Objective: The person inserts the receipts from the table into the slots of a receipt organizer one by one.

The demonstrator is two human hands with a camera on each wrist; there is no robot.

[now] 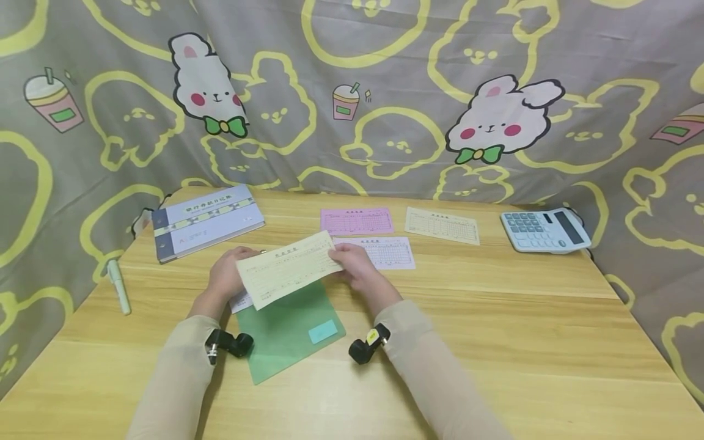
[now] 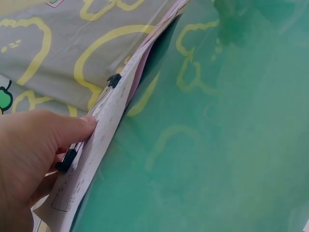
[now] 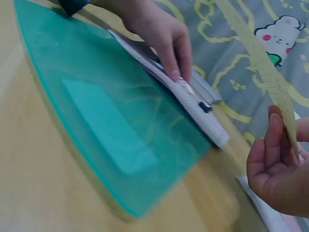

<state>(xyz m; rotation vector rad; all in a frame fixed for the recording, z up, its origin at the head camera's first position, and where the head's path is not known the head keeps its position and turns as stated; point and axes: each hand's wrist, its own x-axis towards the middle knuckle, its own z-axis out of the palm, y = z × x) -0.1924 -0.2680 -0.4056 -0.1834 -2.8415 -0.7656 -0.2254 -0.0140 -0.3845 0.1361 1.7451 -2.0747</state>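
Note:
My right hand (image 1: 356, 264) pinches one end of a pale yellow printed slip (image 1: 288, 267), raised above a green folder (image 1: 275, 348). Seen from the right wrist, the slip (image 3: 271, 79) stands edge-on between thumb and fingers. At the folder's far edge, my left hand (image 1: 225, 276) grips the bound side; in the left wrist view its thumb presses on a stack of white and pink printed sheets (image 2: 104, 128). Black sliding catches (image 2: 114, 80) of a paper fastener show beside that thumb. A light blue label (image 1: 322, 332) is on the folder's cover.
Beyond my hands lie a pink slip (image 1: 357, 220), a white slip (image 1: 393, 253) and another yellow slip (image 1: 442, 226). A blue-grey account book (image 1: 211, 223) rests at the back left, a pale green pen (image 1: 118, 287) at the left edge, a calculator (image 1: 544, 231) at the back right.

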